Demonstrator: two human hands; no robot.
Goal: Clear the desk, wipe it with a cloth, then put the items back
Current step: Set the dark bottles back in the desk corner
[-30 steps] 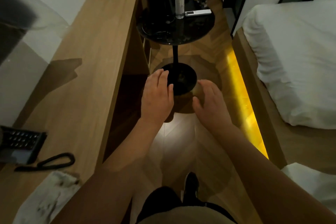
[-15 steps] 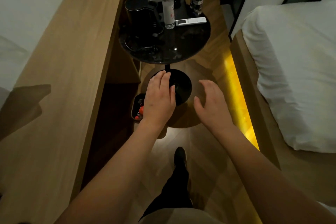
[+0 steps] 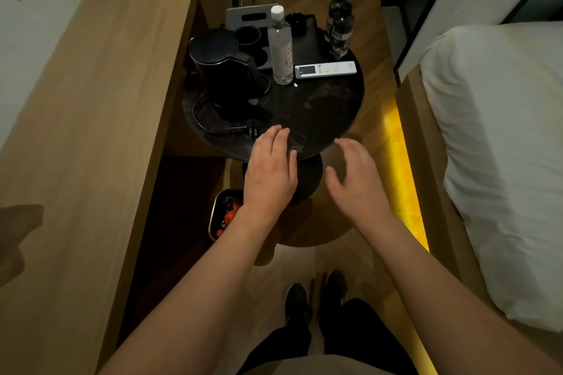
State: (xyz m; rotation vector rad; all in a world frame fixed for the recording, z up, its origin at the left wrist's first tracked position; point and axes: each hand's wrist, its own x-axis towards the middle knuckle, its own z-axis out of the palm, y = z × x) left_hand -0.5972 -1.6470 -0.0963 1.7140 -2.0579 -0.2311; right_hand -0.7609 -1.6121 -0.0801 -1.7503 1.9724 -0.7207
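Note:
A long wooden desk (image 3: pixel 91 137) runs along the left wall, its top bare in this view. Beside it stands a round black side table (image 3: pixel 323 113). On it are a black kettle (image 3: pixel 219 67) with its cord, a clear water bottle (image 3: pixel 280 46), a white remote (image 3: pixel 325 69), two dark bottles (image 3: pixel 339 27) and a dark tray (image 3: pixel 301 39) with cups. My left hand (image 3: pixel 269 173) hovers at the table's near edge, fingers straight and empty. My right hand (image 3: pixel 355 176) is held out beside it, fingers relaxed, holding nothing.
A bed with white bedding (image 3: pixel 499 146) fills the right side, with a glowing yellow strip (image 3: pixel 402 179) along its base. A small bin (image 3: pixel 225 216) with red scraps sits on the floor under the desk's edge. My shoes (image 3: pixel 313 298) stand on the wooden floor.
I have stepped forward towards the round table, so it looms nearer. The phone and cloth on the desk have dropped out of view. Both hands stay empty and have reached the table's near edge.

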